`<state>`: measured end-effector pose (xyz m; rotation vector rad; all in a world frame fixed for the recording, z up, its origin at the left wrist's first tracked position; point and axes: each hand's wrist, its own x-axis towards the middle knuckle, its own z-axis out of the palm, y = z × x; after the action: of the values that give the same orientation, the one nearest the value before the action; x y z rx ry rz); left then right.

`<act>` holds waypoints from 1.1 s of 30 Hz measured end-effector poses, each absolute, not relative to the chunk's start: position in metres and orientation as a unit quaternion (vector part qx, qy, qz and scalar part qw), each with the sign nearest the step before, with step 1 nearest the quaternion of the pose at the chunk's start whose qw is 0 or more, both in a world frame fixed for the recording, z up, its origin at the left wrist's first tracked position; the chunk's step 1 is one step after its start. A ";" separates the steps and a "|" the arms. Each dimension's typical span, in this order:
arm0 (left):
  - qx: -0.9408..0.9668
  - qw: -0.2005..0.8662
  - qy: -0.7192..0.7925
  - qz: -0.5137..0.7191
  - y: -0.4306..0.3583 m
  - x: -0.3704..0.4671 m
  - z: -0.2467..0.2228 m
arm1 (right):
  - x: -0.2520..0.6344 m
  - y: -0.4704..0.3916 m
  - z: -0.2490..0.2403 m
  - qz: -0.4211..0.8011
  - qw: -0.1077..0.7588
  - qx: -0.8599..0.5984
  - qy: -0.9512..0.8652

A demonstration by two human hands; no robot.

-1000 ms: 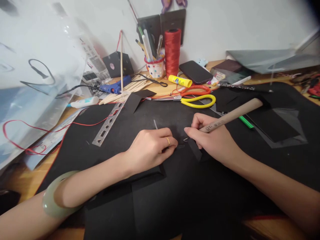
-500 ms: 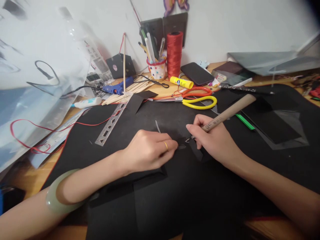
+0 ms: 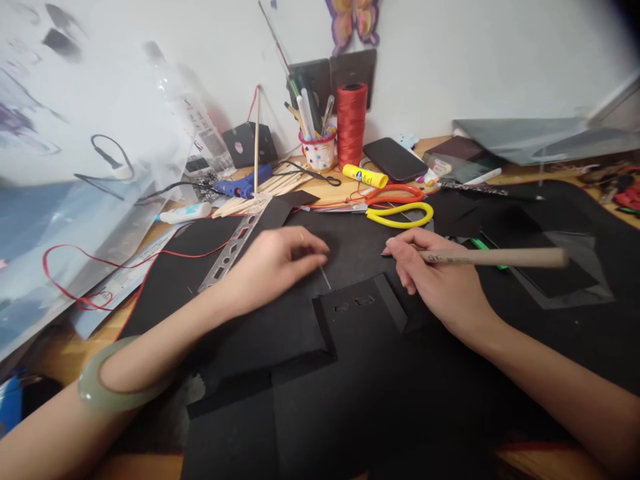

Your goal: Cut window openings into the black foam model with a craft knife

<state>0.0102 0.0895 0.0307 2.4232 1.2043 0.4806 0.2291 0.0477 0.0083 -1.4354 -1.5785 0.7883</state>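
A folded black paper sheet (image 3: 360,347) lies on the dark mat, with flaps bent up along its edges. Two small rectangular outlines (image 3: 354,304) show in its upper tab. My left hand (image 3: 287,267) hovers left of that tab, fingers loosely curved and thumb apart, with nothing visible between them. A thin pale strip (image 3: 326,277) lies just below its fingertips. In my right hand (image 3: 433,277) is a craft knife with a thick beige handle (image 3: 505,257), its tip pointing left above the mat, clear of the tab. The blade itself is hard to make out.
Scissors (image 3: 400,215) with yellow and orange handles lie beyond the hands. A metal stencil ruler (image 3: 227,257) is at the left. Farther back are a glue stick (image 3: 365,175), red thread spool (image 3: 351,127), phone (image 3: 395,159), pen cup (image 3: 318,150) and blue glue gun (image 3: 243,183).
My left hand has lifted off the paper and moved left, uncovering the tab with its outlines. My right hand has drawn the knife away from the paper and tipped its handle flatter.
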 end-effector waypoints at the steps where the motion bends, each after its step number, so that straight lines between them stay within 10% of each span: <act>1: 0.868 0.237 0.417 0.126 0.084 0.013 0.033 | 0.232 0.048 0.010 0.290 0.412 -0.576 -0.643; 10: 0.841 0.350 0.413 0.008 0.071 0.019 0.037 | 0.251 0.051 0.016 0.268 0.223 -0.551 -0.759; 22: 0.678 0.615 0.362 0.178 0.081 0.020 0.037 | 0.252 0.049 0.036 0.350 0.394 -0.538 -0.658; 33: 0.515 0.757 0.343 0.209 0.080 0.020 0.034 | 0.251 0.048 0.035 0.344 0.383 -0.532 -0.672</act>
<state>0.0195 0.0803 0.0345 1.1214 0.7478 0.4560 0.2510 0.0478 0.0352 -1.3564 -1.7139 0.8768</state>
